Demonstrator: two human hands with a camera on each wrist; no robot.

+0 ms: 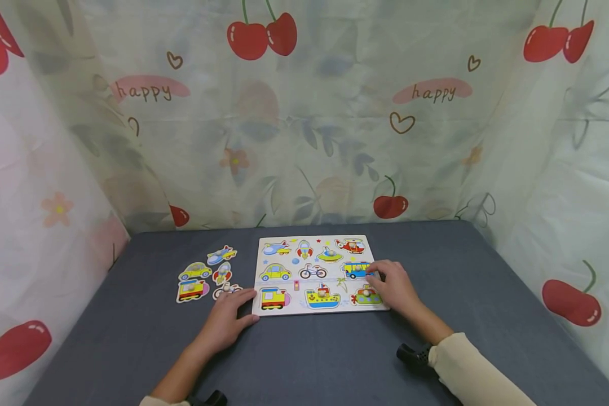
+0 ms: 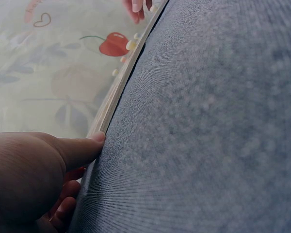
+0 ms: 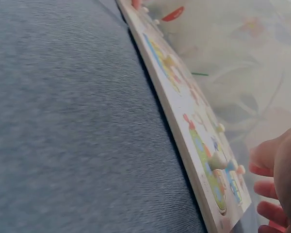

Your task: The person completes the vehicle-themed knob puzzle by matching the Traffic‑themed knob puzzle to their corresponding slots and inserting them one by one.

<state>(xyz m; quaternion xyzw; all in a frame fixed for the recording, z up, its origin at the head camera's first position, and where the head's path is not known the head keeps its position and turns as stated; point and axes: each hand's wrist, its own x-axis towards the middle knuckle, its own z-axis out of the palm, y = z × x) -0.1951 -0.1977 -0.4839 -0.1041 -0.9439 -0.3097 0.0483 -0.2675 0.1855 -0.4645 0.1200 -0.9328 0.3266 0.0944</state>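
Observation:
A wooden peg puzzle board [image 1: 286, 285] printed with vehicles lies flat on the table. My left hand [image 1: 225, 320] touches its near left corner; in the left wrist view the thumb [image 2: 82, 150] presses on the board's edge, the other fingers loosely bent beside it. My right hand [image 1: 397, 286] is at the board's right side, fingertips beside the blue bus piece [image 1: 355, 270]. In the right wrist view its slightly bent fingers [image 3: 266, 189] show nothing held between them. Below the bus sits the submarine piece [image 1: 366, 295], its knob sticking up. A ship piece [image 1: 322, 296] sits left of that.
Left of the board lie several loose pieces: a plane [image 1: 221, 255], a car [image 1: 195, 271], a rocket [image 1: 223, 274], a train [image 1: 192, 290] and a bicycle [image 1: 226, 290] partly behind my left hand. A dark grey cloth [image 1: 314, 361] covers the table. Cherry-patterned curtains [image 1: 314, 152] surround it.

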